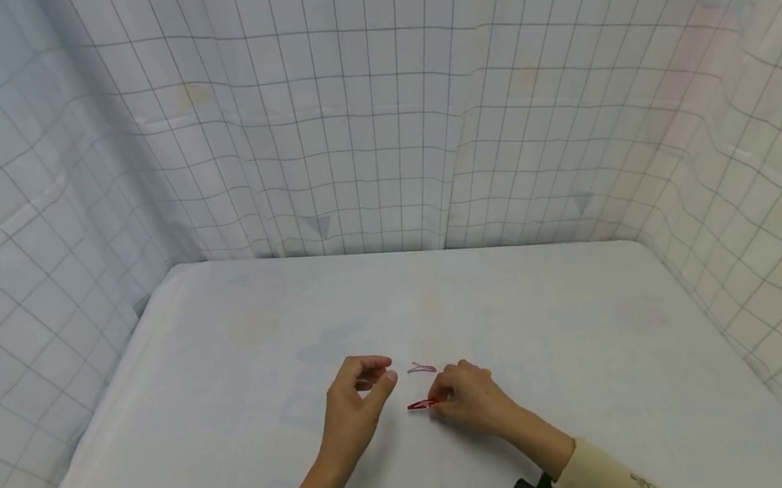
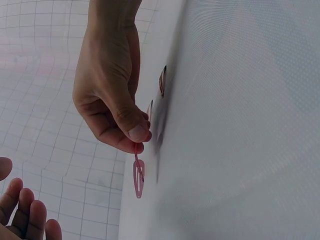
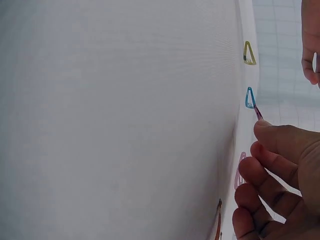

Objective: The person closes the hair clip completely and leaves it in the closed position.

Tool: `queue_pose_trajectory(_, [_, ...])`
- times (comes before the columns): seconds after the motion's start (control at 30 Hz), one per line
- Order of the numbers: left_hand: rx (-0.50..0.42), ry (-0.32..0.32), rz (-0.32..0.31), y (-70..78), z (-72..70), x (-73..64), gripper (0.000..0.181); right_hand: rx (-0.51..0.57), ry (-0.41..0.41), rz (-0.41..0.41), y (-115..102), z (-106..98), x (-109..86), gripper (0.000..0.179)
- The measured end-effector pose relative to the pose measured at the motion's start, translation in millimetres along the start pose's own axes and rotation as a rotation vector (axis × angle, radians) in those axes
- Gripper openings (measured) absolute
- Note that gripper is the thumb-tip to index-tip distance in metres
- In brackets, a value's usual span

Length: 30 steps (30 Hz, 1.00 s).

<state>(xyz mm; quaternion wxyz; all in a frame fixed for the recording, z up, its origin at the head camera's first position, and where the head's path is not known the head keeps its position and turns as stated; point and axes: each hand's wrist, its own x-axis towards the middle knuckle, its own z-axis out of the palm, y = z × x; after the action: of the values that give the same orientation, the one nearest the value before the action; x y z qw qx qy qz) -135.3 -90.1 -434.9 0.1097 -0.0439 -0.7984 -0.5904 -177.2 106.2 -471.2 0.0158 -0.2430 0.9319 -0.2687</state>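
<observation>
hair clips lie near the middle of the white cloth-covered bench (image 1: 238, 435), which is walled in by white grid-lined curtains (image 1: 342, 116). the right hand (image 1: 469, 399) rests low on the bench, fingers curled, pinching the end of a red metal snap hair clip (image 1: 421, 404); its fingertips hide that end. the left hand (image 1: 354, 401) hovers just beside, thumb and forefinger drawn together, holding nothing clearly visible. a pale pink snap hair clip (image 1: 421, 368) lies between the hands, faint and hard to make out.
</observation>
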Motion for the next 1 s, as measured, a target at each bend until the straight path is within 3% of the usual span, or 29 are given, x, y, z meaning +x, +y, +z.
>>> queue_pose_trajectory(0.27, [-0.006,-0.006,-0.010,0.1,0.9,-0.3,0.014,-0.037,-0.021,-0.048,1.4,1.3,-0.3,0.008])
queue_pose_trajectory(0.73, [0.000,-0.005,0.008,-0.3,1.9,-0.3,0.014,-0.168,0.030,-0.139,2.0,4.5,-1.6,0.009])
queue_pose_trajectory(1.0, [-0.007,-0.007,-0.002,-0.6,2.1,-0.2,0.013,-0.177,0.039,-0.128,1.4,4.5,-3.3,0.010])
